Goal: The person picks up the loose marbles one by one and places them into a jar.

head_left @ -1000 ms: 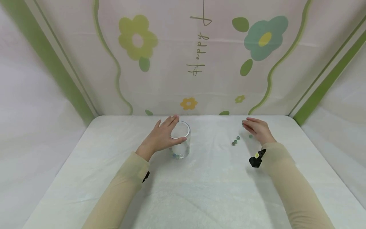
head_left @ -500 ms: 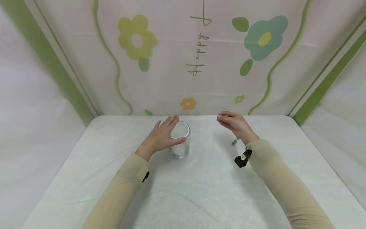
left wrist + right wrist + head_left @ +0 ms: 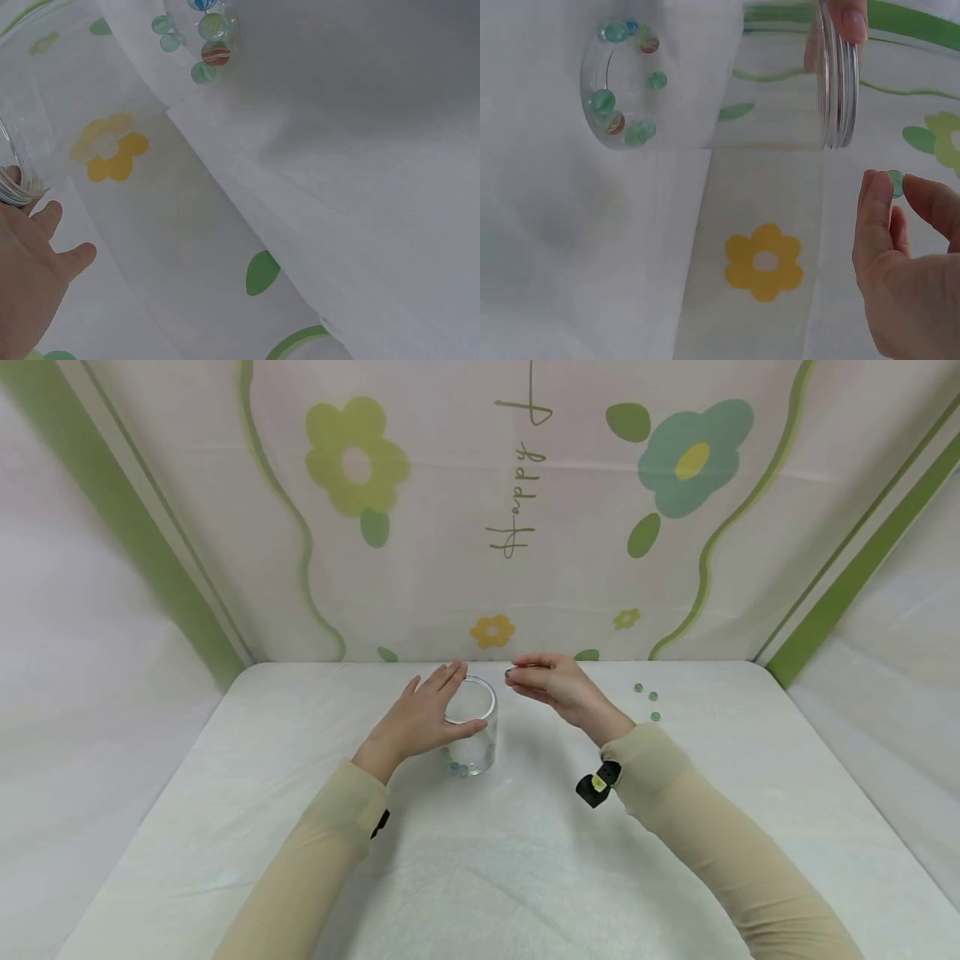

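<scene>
A clear glass jar (image 3: 486,742) stands upright on the white-covered table, mouth up. Several marbles lie at its bottom, among them green, blue and red-brown marbles (image 3: 615,122). My left hand (image 3: 420,717) holds the jar at its rim, thumb on the near side and fingers toward the back. Just right of the jar's mouth, and apart from it, my right hand (image 3: 566,692) pinches a green marble (image 3: 898,184) between thumb and fingertips. In the left wrist view, part of the left hand (image 3: 34,270) shows beside the rim.
Several loose green marbles (image 3: 653,696) lie on the table (image 3: 480,877) at the back right. A curtain with printed flowers (image 3: 491,632) hangs behind the table's far edge. White cloth walls (image 3: 97,610) stand on both sides.
My right hand has moved left from the loose marbles to beside the jar's mouth, carrying the pinched marble. The right forearm now covers some loose marbles. My left hand stays on the jar.
</scene>
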